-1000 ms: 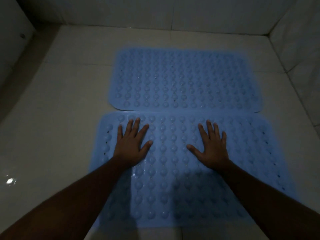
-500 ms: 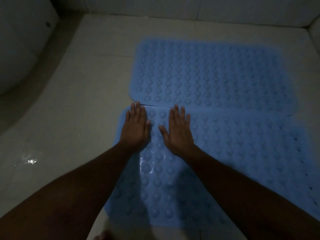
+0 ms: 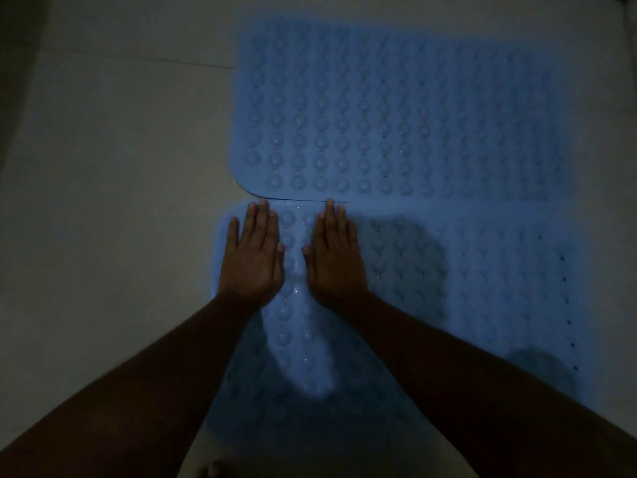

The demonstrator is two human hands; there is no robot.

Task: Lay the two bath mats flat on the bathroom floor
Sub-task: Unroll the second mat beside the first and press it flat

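both arms reach forward from the bottom of the view, bare to beyond the elbow and nearly straight. the left hand (image 3: 253, 258) lies palm down, its fingers straight and close together and pointing away from the body, the thumb tucked along its inner side. the right hand (image 3: 336, 262) lies just beside it in the same flat, palm-down pose, thumb toward the left hand. a narrow gap separates the two thumbs. neither hand grips anything. both wrists are straight.
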